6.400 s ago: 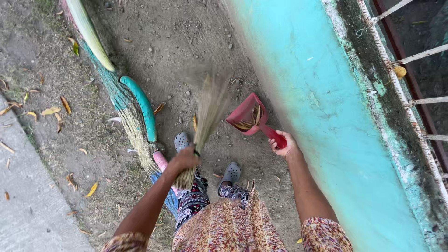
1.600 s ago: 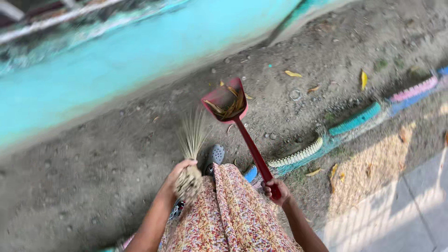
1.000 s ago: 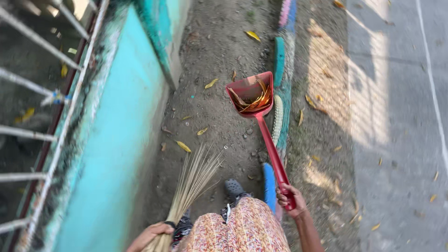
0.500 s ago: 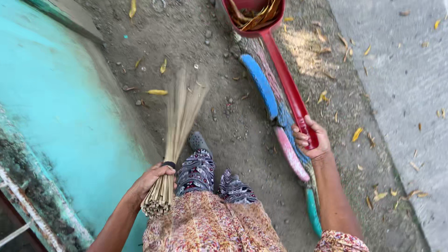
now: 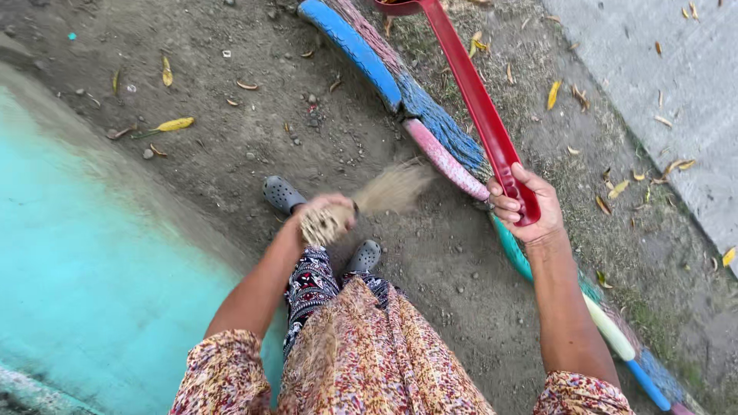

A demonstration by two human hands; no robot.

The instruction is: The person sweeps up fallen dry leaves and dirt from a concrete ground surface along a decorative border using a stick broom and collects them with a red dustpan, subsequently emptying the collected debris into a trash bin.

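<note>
Gripping broom (image 5: 384, 192) (left hand (image 5: 327, 215)) and dustpan handle (image 5: 480, 107) (right hand (image 5: 526, 204)).

Even, soft daylight; sharp throughout except the motion-blurred broom (image 5: 388, 190).

Straw hand broom (image 5: 369, 201): blurred, bristles toward painted tyre border (image 5: 430, 127), over dirt. Red long-handled dustpan (image 5: 480, 107): handle slants across same border, pan cut off at top.

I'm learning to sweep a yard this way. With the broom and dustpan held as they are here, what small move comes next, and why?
Probably sweep the stick broom in the left hand toward the yellow leaf ahead. The red dustpan handle in the right hand is raised, and leaves lie loose on the dirt.
</note>
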